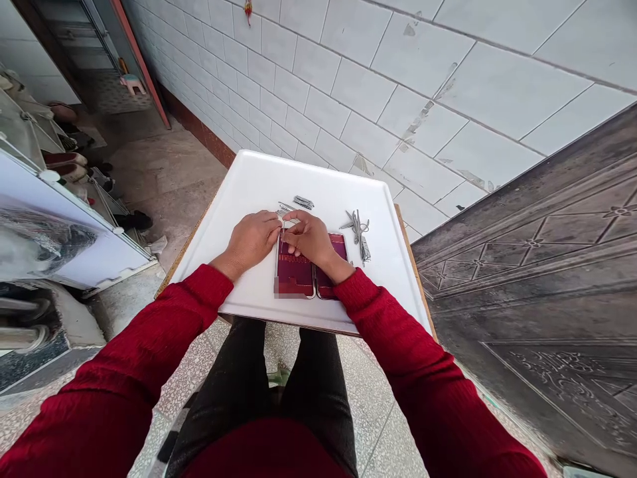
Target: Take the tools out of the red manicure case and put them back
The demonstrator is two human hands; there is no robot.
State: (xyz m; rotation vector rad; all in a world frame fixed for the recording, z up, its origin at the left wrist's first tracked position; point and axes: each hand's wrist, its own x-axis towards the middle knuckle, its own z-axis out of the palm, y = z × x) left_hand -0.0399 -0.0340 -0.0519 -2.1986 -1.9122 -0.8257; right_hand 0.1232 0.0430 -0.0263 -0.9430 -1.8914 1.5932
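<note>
On a white tray laid over a wooden desk, near the tiled wall: one dark red case, opened flat in two halves, at the tray's middle.

Left hand: loosely curled at the case's far left corner, fingertips pinched with the right's on a small slim metal piece; what kind of tool it is cannot be made out.

Right hand: resting over the far edge of the case, thumb and forefinger closed on the same piece.

Loose metal tools: a tangled heap just right of the case. A smaller group of metal pieces lies beyond the hands.

Handling note, as a judgement: the piece looks thin and slippery, so a fingertip pinch close to the case, with wrists braced on the tray, should suit it best; the spare tools are well kept apart on the right.

Writing: none legible; the near left corner of the case is blurred.
</note>
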